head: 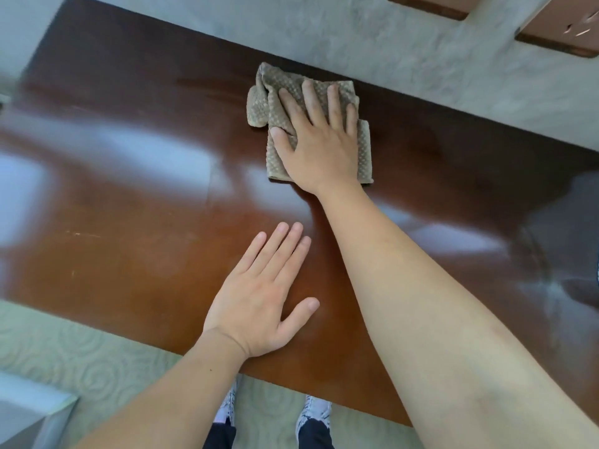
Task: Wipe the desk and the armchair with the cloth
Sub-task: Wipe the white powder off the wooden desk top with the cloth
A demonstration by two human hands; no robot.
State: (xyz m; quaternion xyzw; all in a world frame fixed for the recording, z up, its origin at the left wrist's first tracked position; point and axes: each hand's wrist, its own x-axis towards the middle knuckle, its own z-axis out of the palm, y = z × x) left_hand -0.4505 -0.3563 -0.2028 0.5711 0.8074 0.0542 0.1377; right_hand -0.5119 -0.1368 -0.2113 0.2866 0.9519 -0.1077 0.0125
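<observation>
- Head view: a glossy reddish-brown desk (136,260) is seen from above, with pale window reflections spread across its top.
- A beige, dotted cloth (275,102) is laid on the far part of the desk, close to its back edge; it is loosely folded and bunched at its left side.
- The right hand (319,147) is pressed flat on the cloth, palm down, with the fingers spread; the cloth is pinned beneath it rather than gripped.
- The left hand (259,299) is laid flat and empty on the bare wood near the front edge, fingers together and extended, well apart from the cloth.
- A pale patterned carpet (81,361) is seen below the desk's front edge, and two grey-and-white shoes (316,413) are visible there.
- Part of a brown wooden piece of furniture (557,30) is seen at the top right; what it is cannot be told.
</observation>
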